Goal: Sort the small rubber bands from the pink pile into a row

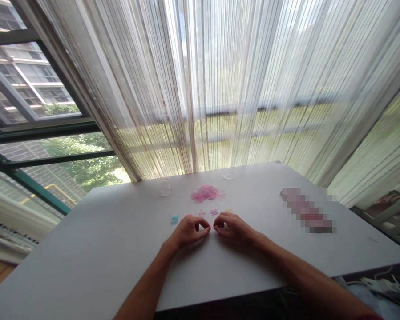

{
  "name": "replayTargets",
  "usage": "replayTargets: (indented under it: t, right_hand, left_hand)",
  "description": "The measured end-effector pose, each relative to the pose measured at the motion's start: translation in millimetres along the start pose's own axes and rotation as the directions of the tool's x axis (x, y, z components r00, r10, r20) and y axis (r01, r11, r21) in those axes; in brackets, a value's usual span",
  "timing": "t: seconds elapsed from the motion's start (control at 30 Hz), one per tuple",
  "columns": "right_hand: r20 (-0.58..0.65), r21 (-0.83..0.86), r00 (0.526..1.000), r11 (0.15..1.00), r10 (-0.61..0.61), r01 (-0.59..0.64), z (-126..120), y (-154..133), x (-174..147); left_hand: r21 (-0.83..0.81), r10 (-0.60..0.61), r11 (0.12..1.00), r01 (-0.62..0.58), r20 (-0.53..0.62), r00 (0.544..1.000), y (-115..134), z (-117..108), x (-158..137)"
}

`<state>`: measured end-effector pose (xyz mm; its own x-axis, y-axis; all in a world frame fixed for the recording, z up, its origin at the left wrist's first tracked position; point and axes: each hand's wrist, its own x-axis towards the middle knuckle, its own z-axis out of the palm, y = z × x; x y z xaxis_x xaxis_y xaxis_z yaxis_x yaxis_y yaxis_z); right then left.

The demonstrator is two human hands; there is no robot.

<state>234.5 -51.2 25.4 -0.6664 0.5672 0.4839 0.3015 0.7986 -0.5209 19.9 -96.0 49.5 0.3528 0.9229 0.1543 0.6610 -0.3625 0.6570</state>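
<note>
My left hand (pixel 191 230) and my right hand (pixel 232 226) are close together over the white table (pixel 119 249), fingertips almost meeting. Each has thumb and forefinger pinched; whatever lies between them is too small to make out. Just beyond the hands runs a row of small coloured pieces: a teal one (pixel 175 219), a pink one (pixel 201 213), a darker pink one (pixel 214 212) and a yellow one (pixel 229 210) partly behind my right hand. Farther back lies a loose heap of thin pink strands or small pieces (pixel 206 194).
A clear container (pixel 165 188) stands at the back left of the table, and a clear round lid or dish (pixel 228 176) lies near the back edge. To the right is a long pixelated object (pixel 308 211). Sheer curtains (pixel 220 89) hang behind the table.
</note>
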Motion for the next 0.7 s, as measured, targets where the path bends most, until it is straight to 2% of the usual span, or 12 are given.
replayTargets:
  t: [0.7]
  right_hand:
    - [-0.003, 0.008, 1.000, 1.000, 0.010, -0.010, -0.7, -1.8, 0.6]
  left_hand:
    - [-0.012, -0.030, 0.999, 0.030, 0.001, 1.000, 1.0, -3.5, -0.4]
